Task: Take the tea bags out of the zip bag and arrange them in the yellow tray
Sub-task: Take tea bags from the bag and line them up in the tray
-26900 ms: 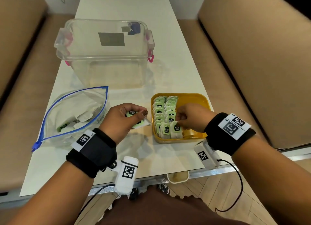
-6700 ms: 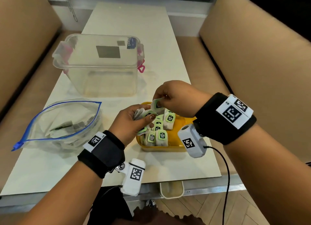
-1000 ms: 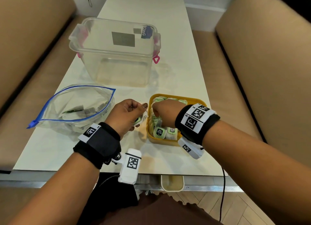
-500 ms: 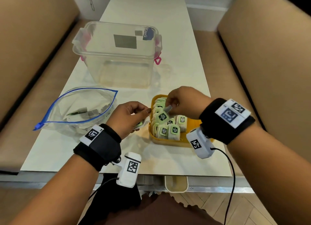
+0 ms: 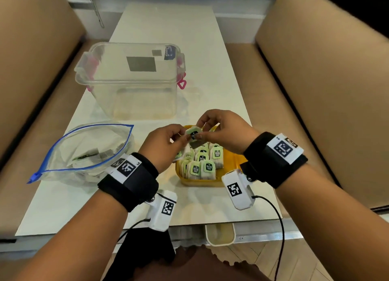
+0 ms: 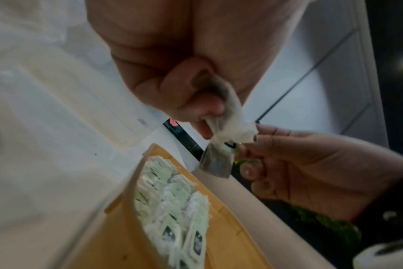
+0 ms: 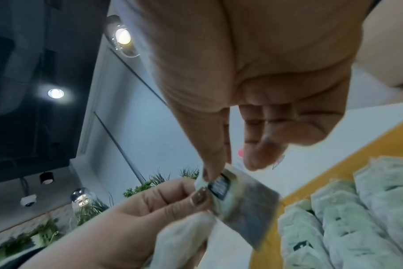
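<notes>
Tea bag [image 5: 194, 136] is hanging between my hands over the yellow tray [image 5: 230, 157]'s far end; right hand [image 5: 223, 131] and left hand [image 5: 163, 146] are both pinching it, left also gripping spares.

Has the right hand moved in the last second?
Yes. The right hand has lifted out of the yellow tray and now pinches a tea bag above it.

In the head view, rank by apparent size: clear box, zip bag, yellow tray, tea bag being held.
1. Clear box
2. Zip bag
3. Yellow tray, partly hidden by hands
4. Held tea bag
</notes>
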`<action>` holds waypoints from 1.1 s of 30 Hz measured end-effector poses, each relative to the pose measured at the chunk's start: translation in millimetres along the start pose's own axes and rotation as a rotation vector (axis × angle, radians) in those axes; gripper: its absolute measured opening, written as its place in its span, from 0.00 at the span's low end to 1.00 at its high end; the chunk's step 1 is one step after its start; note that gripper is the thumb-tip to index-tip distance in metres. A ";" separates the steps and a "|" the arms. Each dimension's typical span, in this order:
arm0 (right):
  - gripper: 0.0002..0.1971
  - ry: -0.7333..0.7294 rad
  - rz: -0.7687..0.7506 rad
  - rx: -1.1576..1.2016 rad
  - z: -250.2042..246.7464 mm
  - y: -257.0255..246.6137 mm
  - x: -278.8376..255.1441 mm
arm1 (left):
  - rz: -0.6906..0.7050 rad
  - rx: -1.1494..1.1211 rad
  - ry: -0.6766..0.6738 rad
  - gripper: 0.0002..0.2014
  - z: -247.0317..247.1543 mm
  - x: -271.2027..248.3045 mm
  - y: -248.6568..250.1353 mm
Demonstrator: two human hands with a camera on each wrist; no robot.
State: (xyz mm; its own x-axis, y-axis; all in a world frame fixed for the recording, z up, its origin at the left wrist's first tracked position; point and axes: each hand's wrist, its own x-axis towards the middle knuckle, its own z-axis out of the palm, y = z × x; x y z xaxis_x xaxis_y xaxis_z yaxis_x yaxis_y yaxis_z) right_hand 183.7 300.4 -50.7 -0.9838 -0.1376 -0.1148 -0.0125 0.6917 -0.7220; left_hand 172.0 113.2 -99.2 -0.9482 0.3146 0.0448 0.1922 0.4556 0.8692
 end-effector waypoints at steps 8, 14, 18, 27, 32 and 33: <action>0.01 0.009 0.010 0.351 -1.7 3.1 -2.0 | -0.014 0.054 -0.054 0.02 6.2 -0.3 7.9; 0.03 -0.011 0.045 0.458 -5.0 9.4 -6.1 | -0.010 0.010 -0.073 0.03 6.7 -4.1 4.2; 0.03 -0.030 0.076 0.395 -8.3 16.8 -5.7 | -0.037 0.037 -0.094 0.04 8.1 -4.3 1.8; 0.02 -0.178 0.210 -0.238 -26.8 38.0 -10.1 | -0.123 -0.048 -0.011 0.08 5.6 -9.5 -12.3; 0.02 -0.286 0.317 -0.372 -14.7 51.0 -7.2 | -0.113 -0.059 -0.015 0.06 4.1 -11.4 -13.7; 0.03 -0.295 0.326 -0.390 -11.8 51.9 -5.8 | -0.110 -0.062 -0.017 0.06 4.2 -12.0 -14.1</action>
State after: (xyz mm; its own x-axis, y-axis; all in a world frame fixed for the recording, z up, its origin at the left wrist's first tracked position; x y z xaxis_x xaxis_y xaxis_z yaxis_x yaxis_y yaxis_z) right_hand 186.7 345.5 -79.5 -0.8576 -0.0269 -0.5136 0.1623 0.9334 -0.3199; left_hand 181.7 106.5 -114.0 -0.9583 0.2794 -0.0606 0.0704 0.4363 0.8970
